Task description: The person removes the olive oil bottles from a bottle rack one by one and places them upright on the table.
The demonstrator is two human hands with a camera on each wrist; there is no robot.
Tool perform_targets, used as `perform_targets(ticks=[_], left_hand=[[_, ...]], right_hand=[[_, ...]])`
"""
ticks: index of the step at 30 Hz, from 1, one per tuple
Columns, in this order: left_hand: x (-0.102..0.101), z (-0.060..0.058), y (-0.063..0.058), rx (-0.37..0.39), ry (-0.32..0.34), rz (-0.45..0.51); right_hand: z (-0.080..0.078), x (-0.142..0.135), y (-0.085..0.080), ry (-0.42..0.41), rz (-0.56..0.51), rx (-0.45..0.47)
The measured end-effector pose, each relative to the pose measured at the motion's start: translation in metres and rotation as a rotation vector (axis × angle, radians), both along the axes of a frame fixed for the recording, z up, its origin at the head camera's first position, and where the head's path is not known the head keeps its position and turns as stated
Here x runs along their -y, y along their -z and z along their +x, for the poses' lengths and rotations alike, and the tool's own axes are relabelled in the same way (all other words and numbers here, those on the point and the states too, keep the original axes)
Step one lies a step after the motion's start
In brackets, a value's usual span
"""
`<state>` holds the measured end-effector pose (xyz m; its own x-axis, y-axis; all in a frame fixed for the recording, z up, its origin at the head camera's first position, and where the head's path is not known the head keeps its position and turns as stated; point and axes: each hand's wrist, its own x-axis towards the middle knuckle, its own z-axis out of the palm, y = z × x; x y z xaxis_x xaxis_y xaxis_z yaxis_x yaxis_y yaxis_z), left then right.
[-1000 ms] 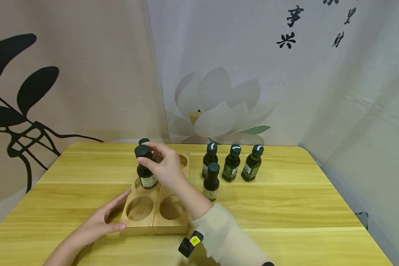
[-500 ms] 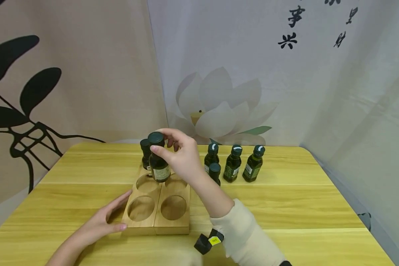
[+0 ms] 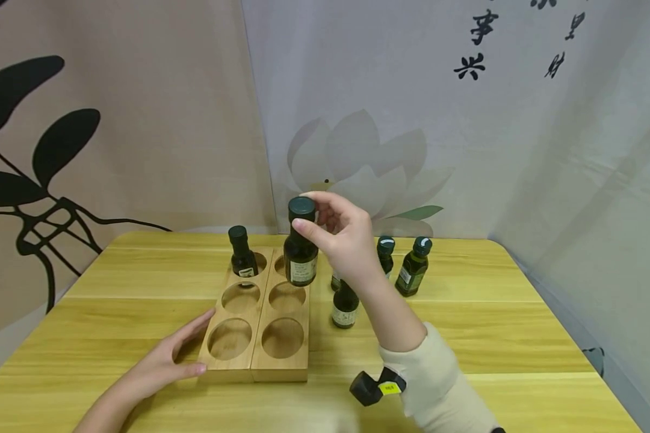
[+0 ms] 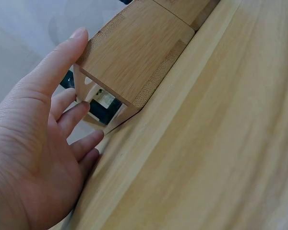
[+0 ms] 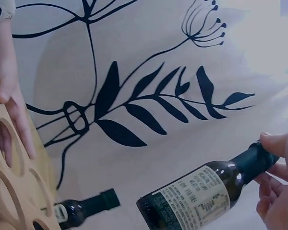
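My right hand pinches the neck of a small dark glass bottle by its green cap. The bottle hangs above the back of the right column of a wooden rack with round holes. Its pale printed label shows in the right wrist view. My left hand rests at the rack's front left corner, thumb at the front and the other fingers loosely extended along the side. In the rack's back left hole stands a second dark bottle, leaning slightly.
Right of the rack stands another labelled bottle, its top hidden behind my right wrist. Two square bottles, one in the open and one partly covered, stand farther right. A printed curtain hangs behind the wooden table.
My right hand has raised the bottle from over the rack's left column and carried it rightward to above the right column. The left hand has stayed at the rack's corner.
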<state>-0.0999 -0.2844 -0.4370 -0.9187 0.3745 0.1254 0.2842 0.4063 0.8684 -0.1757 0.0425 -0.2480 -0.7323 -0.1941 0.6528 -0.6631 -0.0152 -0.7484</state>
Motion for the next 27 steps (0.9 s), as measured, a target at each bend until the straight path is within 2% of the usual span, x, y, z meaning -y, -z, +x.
perform_targets(ticks=[7,12,27], left_hand=[[0.0,0.0,0.0,0.008,-0.001,-0.002],[0.0,-0.001,0.0,0.005,-0.003,-0.009],[-0.003,0.001,-0.003,-0.033,0.008,0.015]], right_hand=[[0.002,-0.026,-0.007,0.045,-0.013,-0.036],[0.006,-0.046,-0.011,0.105,-0.017,-0.016],[0.007,-0.096,-0.005,0.216,-0.064,0.0]])
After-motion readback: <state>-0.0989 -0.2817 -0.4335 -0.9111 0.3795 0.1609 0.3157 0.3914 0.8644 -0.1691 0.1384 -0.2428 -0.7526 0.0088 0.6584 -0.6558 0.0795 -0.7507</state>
